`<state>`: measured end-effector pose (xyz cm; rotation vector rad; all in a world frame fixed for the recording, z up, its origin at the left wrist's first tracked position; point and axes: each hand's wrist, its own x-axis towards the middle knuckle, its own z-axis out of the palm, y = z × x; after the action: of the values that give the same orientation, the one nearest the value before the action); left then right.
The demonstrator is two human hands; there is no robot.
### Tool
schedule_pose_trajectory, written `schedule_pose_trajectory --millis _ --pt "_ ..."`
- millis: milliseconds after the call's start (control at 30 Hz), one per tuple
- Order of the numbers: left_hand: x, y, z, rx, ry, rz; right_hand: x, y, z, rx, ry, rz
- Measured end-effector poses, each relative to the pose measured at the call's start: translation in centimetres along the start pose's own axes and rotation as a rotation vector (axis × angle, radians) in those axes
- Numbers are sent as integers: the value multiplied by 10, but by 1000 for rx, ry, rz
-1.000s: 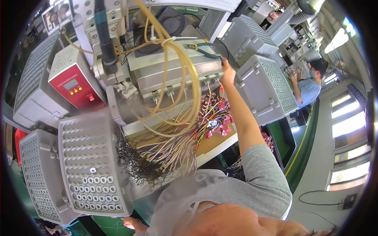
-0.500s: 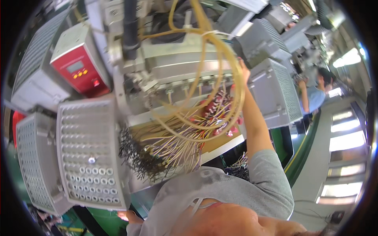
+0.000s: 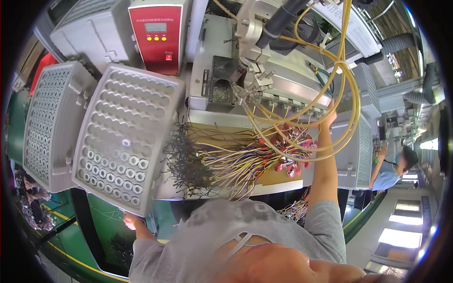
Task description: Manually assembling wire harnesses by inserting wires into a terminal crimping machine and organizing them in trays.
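Note:
My left hand (image 3: 131, 220) is low on the left, at the lower edge of a grey plastic tray (image 3: 163, 127). Its fingers are too small and partly hidden to tell whether they grip the edge. The tray has rows of scalloped recesses; metal rings (image 3: 116, 179) fill its lower rows, and one ring (image 3: 126, 142) lies higher up alone. My right arm reaches up past looped yellow tubes (image 3: 355, 113) to the machine's metal bar (image 3: 295, 87). There my right hand (image 3: 329, 117) is partly behind the tubes, its fingers unclear. A bundle of coloured wires (image 3: 231, 162) lies between my arms.
Black wire ends (image 3: 188, 165) and red connectors (image 3: 290, 167) finish the bundle. Behind stands a red-fronted control box (image 3: 163, 40). A second ring-filled tray (image 3: 49, 127) is far left. Grey crates (image 3: 361, 151) stand right, with a co-worker (image 3: 389, 170) beyond.
The view has swung, so machine, tray and wires sit differently in the picture. My left hand shows more fully below the tray. My right arm still reaches to the machine.

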<state>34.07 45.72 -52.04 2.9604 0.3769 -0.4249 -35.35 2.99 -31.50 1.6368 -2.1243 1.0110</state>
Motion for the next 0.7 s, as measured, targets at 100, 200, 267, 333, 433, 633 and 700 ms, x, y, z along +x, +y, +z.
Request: schedule_pose_trajectory --millis 100,200,267,333,433,633,700 --pt "1 0 0 14 -13 -9 0 0 0 42 -7 -23" --pt "1 0 -1 13 -22 -17 0 3 0 -108 -32 -51" --pt "1 1 -1 1 -38 -46 0 6 1 -95 -31 -87" --pt "2 0 -1 -14 -52 -43 1 9 2 -129 -38 -122" --pt "5 -3 1 -12 -49 -4 1 8 6 -35 1 -77" --pt "6 -4 2 16 -29 19 -3 -14 -4 -91 98 -206" --pt "3 -3 1 22 -35 32 -4 -23 -10 -85 86 -201"
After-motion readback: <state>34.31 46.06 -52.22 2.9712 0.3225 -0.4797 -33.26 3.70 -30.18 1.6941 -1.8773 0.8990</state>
